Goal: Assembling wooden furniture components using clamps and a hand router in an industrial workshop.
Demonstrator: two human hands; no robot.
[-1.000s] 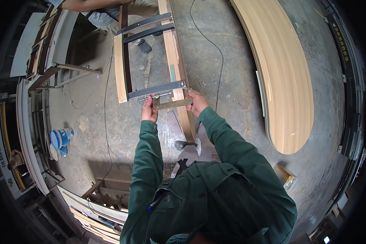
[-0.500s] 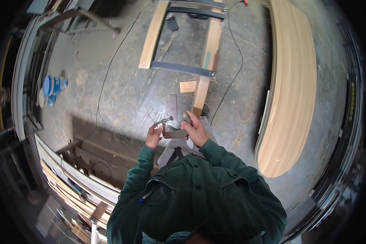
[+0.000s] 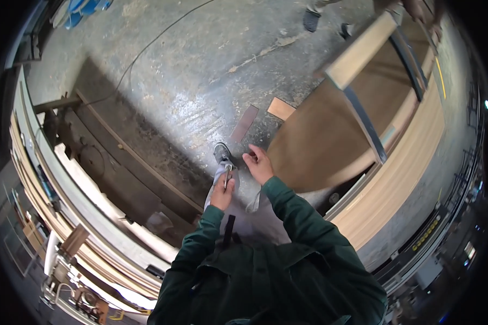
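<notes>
Head view: the person stands on a concrete floor, both green-sleeved forearms raised in front of the chest. The left hand is closed around a small metal tool, apparently pliers or a clamp, its tip pointing up toward the grey shoe below. The right hand sits just beside it, fingers loosely curled and holding nothing that shows. A wooden frame with metal bars hangs blurred at upper right above a curved wood panel. Two loose offcuts lie on the floor near the shoe; a misstep onto them or onto the cable could cause a stumble, and a slack grip could drop the tool on the foot
</notes>
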